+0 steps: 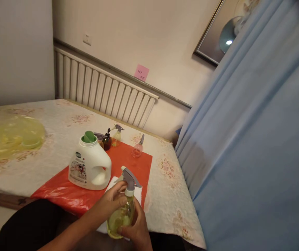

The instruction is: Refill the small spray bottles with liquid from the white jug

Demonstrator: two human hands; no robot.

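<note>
Presently, the largest item in view is the blue curtain [256, 139], filling the right half of the frame in soft vertical folds. Left of it lies the table [60, 115], covered in a pale cloth with a faded floral print. A red plastic sheet [136, 164], glossy and wrinkled, is spread at lower centre. On it stands a white detergent jug [90, 167], squat, moulded handle cut through, green cap on top. A translucent yellow bag [10, 134] lies at the left edge. Three small spray bottles [116, 136] stand at the far edge of the red sheet; one is dark amber, two are clear.

At bottom centre, the spray bottle [123, 212], clear with yellowish liquid and a grey trigger head, is held over a white cloth [139, 193] near the table's front edge. The left hand [113, 202] has its fingers curled about the neck just under the white collar. The right hand [135, 232] cups the base, fingers closed round the lower body. Whether the collar is fully seated cannot be judged; the neck is partly hidden by the fingers.

Assessment: the head appears to be being turned on the neck. Good practice is to keep the bottle upright, hold the base still, and turn only the collar, as the smooth plastic is likely slippery.
</note>
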